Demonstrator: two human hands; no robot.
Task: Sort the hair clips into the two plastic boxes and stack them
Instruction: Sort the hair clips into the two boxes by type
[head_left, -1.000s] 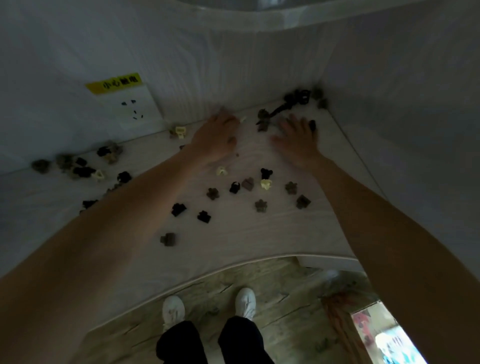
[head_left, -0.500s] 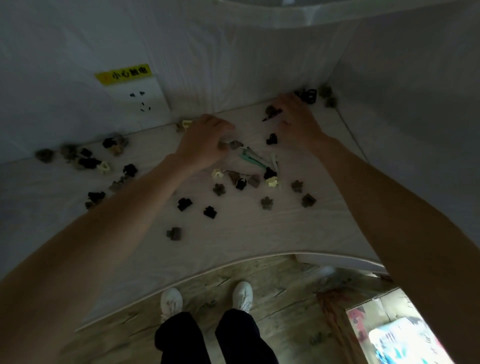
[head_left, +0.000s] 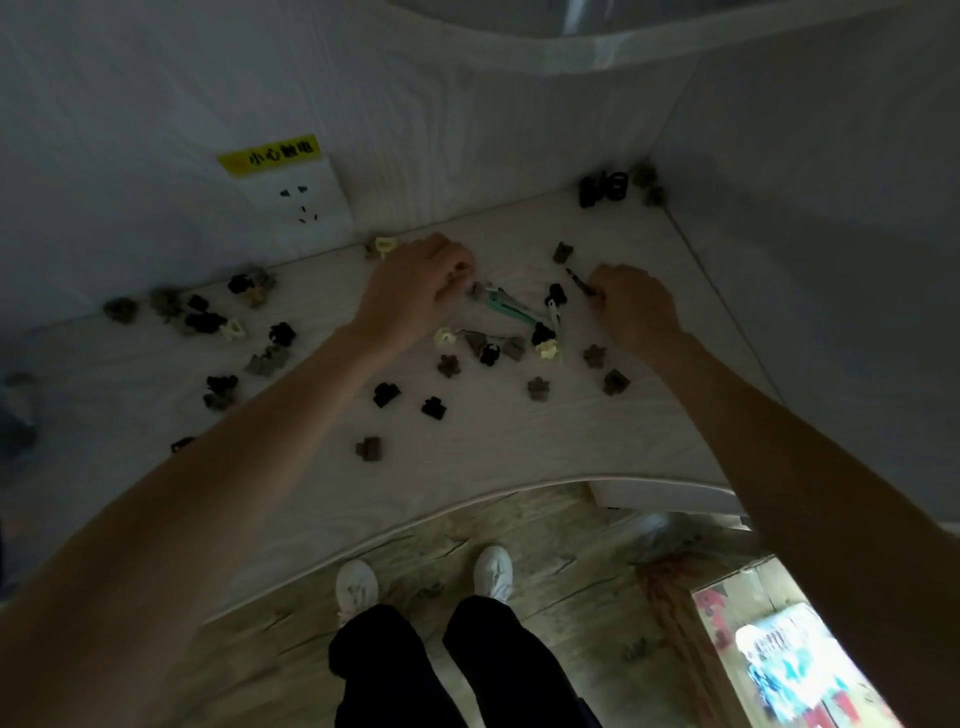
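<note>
Right now both hands sit above the centre of the frame, fingers curled down onto the white tabletop (head_left: 519, 447). Left hand (head_left: 415, 291) is bunched at the upper-left end of a long teal clip (head_left: 511, 312); whether it actually grips it, I cannot tell. Right hand (head_left: 636, 306) pinches a thin dark clip (head_left: 579, 278) at its fingertips. Between them, the teal clip runs diagonally from upper left to lower right, nearer the left hand. Small claw clips (head_left: 449, 365) scatter just below, more toward the left edge and upper-right corner (head_left: 605, 188). Neither of the 2 plastic boxes is in view.
</note>
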